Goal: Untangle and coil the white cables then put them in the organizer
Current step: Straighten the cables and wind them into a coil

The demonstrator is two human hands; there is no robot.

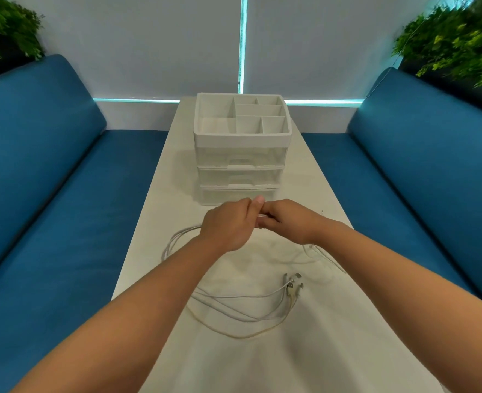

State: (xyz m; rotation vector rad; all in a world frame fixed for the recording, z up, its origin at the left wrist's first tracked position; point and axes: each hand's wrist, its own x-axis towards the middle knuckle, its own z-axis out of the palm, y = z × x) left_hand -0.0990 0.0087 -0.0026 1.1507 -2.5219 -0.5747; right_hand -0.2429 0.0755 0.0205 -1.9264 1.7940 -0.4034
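Several white cables (pixel 234 310) lie tangled in loops on the white table (pixel 333 336), with a cluster of plug ends (pixel 292 282) near the middle. My left hand (pixel 228 225) and my right hand (pixel 288 222) meet above the table in front of the organizer, both curled round a bunch of the white cables between them. Strands trail from my hands to the left (pixel 174 239) and right (pixel 322 253). The white organizer (pixel 242 134) stands beyond my hands, with open top compartments and three shut clear drawers.
Blue sofas (pixel 49 171) flank the narrow table on both sides. Green plants (pixel 455 43) stand at the back corners. A white wall with a lit strip runs behind the organizer.
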